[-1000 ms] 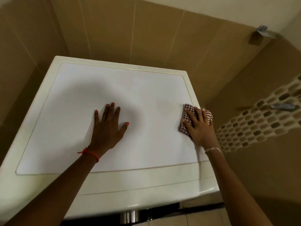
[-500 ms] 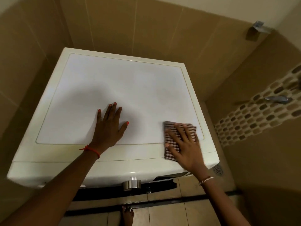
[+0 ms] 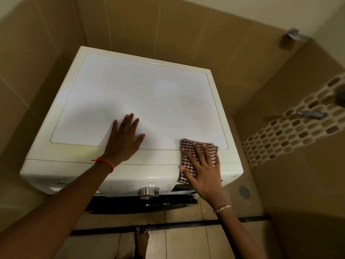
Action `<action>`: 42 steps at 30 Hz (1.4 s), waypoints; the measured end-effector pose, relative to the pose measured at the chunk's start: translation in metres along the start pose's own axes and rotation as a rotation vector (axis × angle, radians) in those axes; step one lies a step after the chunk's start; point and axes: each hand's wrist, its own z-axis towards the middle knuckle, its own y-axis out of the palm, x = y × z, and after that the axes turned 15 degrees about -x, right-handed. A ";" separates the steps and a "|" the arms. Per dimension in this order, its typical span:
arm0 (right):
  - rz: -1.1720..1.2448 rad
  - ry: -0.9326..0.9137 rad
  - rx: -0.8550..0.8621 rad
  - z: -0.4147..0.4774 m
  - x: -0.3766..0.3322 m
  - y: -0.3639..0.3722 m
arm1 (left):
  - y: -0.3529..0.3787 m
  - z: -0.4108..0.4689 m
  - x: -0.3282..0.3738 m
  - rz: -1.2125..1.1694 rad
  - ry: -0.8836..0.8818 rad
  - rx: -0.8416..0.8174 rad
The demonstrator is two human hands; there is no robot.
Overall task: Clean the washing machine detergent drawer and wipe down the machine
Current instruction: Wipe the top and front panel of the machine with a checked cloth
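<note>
Head view: the left hand (image 3: 124, 139) lies flat, fingers straight, on the washer (image 3: 145, 101) top, while the right hand (image 3: 202, 171) presses a checked cloth (image 3: 188, 148) with spread fingers at the top's front right edge, above the dial (image 3: 149, 192).

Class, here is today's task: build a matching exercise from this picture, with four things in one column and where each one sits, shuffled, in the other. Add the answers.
1 left hand
2 checked cloth
3 silver dial
4 floor drain

a on the floor, right of the washing machine
b flat on the machine's white top, holding nothing
c under the right hand, at the top's front edge
d on the machine's front panel

Pairs: 1-b, 2-c, 3-d, 4-a
</note>
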 end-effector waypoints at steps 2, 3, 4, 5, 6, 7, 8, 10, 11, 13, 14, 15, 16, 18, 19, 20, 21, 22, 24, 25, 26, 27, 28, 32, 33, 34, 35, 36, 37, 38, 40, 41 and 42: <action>-0.002 0.057 0.036 -0.013 0.025 0.003 | 0.002 -0.004 -0.002 0.003 0.012 -0.004; 0.005 0.110 0.050 -0.016 0.039 0.002 | 0.002 -0.005 -0.002 0.005 0.018 -0.004; 0.015 0.176 0.057 -0.017 0.053 0.000 | 0.002 -0.007 -0.003 0.005 0.026 -0.007; 0.027 0.247 0.055 -0.015 0.065 -0.004 | 0.002 -0.009 -0.003 0.002 0.033 -0.010; 0.050 0.319 0.047 -0.011 0.076 -0.009 | 0.002 -0.010 -0.003 -0.001 0.040 -0.015; 0.094 0.382 0.033 -0.005 0.083 -0.014 | 0.002 -0.013 -0.004 0.000 0.043 -0.025; 0.147 0.430 0.020 0.000 0.085 -0.019 | 0.002 -0.016 -0.004 0.005 0.048 -0.040; 0.202 0.491 0.006 0.009 0.075 -0.024 | 0.002 -0.022 -0.007 0.016 0.075 -0.064; 0.186 0.509 0.012 0.011 0.065 -0.023 | 0.002 -0.024 -0.008 0.017 0.099 -0.075; 0.115 0.456 0.048 0.010 0.030 -0.012 | 0.000 -0.030 -0.014 0.021 0.163 -0.083; 0.096 0.390 0.065 0.009 0.007 -0.004 | 0.000 -0.033 -0.018 0.025 0.198 -0.092; 0.088 0.318 0.081 0.008 -0.017 0.005 | -0.002 -0.036 -0.023 0.023 0.227 -0.106; 0.084 0.260 0.097 0.007 -0.041 0.014 | -0.004 -0.038 -0.029 0.020 0.256 -0.122; 0.073 0.187 0.126 0.010 -0.087 0.027 | -0.010 -0.047 -0.043 0.004 0.305 -0.136; 0.059 0.161 0.140 0.012 -0.108 0.033 | -0.013 -0.052 -0.052 -0.015 0.323 -0.148; 0.038 0.133 0.153 0.014 -0.127 0.038 | -0.017 -0.056 -0.061 -0.041 0.336 -0.162; 0.017 0.104 0.167 0.016 -0.144 0.042 | -0.020 -0.060 -0.069 -0.072 0.341 -0.179; -0.001 0.069 0.183 0.018 -0.161 0.046 | -0.024 -0.064 -0.079 -0.102 0.343 -0.191; -0.027 -0.001 0.211 0.021 -0.191 0.054 | -0.030 -0.072 -0.099 -0.137 0.343 -0.216; -0.040 -0.033 0.217 0.023 -0.206 0.059 | -0.032 -0.077 -0.110 -0.127 0.349 -0.225; -0.057 -0.059 0.225 0.025 -0.218 0.064 | -0.034 -0.080 -0.120 -0.101 0.360 -0.235; -0.076 -0.083 0.235 0.028 -0.232 0.069 | -0.037 -0.085 -0.130 -0.067 0.368 -0.248; -0.102 -0.101 0.255 0.030 -0.245 0.074 | -0.040 -0.089 -0.139 -0.043 0.375 -0.258; -0.165 -0.131 0.362 0.040 -0.286 0.093 | -0.049 -0.097 -0.168 -0.078 0.376 -0.243; -0.163 -0.142 0.398 0.043 -0.292 0.098 | -0.051 -0.097 -0.173 -0.112 0.368 -0.245; -0.162 -0.161 0.436 0.045 -0.298 0.103 | -0.051 -0.097 -0.177 -0.177 0.353 -0.258; -0.166 -0.188 0.464 0.047 -0.302 0.108 | -0.051 -0.098 -0.182 -0.275 0.330 -0.275; -0.181 -0.227 0.489 0.049 -0.305 0.114 | -0.051 -0.098 -0.183 -0.384 0.309 -0.293; -0.212 -0.277 0.506 0.051 -0.307 0.121 | -0.053 -0.098 -0.185 -0.468 0.293 -0.304; -0.269 -0.330 0.524 0.054 -0.308 0.128 | -0.055 -0.097 -0.184 -0.510 0.286 -0.315; -0.398 -0.436 0.557 0.061 -0.311 0.140 | -0.061 -0.094 -0.182 -0.508 0.275 -0.376; -0.454 -0.476 0.559 0.064 -0.313 0.142 | -0.063 -0.093 -0.180 -0.457 0.257 -0.410; -0.519 -0.526 0.554 0.067 -0.315 0.145 | -0.063 -0.093 -0.178 -0.362 0.242 -0.439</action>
